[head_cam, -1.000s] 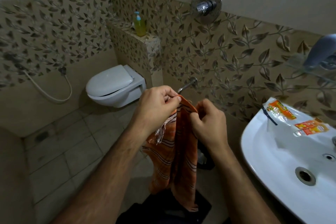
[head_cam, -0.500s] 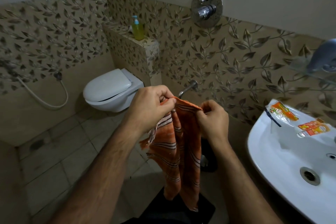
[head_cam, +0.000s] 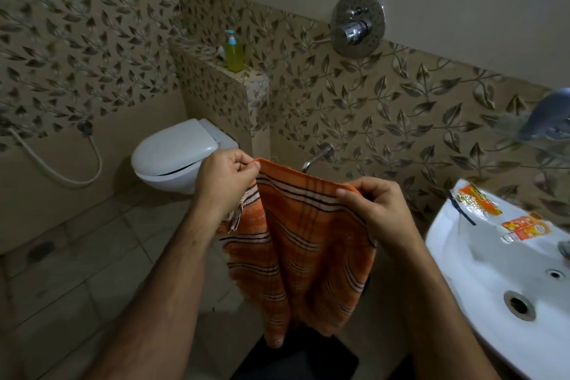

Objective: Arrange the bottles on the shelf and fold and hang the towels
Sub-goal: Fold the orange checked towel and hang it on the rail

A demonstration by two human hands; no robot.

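At frame centre, the left hand (head_cam: 226,183) and right hand (head_cam: 381,213) each pinch a top corner of the orange towel (head_cam: 300,244), which hangs below both grips.

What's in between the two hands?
The orange striped towel's top edge stretches between the left hand and right hand, seen in the head view.

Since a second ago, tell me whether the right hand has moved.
Yes. The right hand, pinching the orange towel, has pulled rightward toward the sink, away from the left hand, spreading the towel's top edge.
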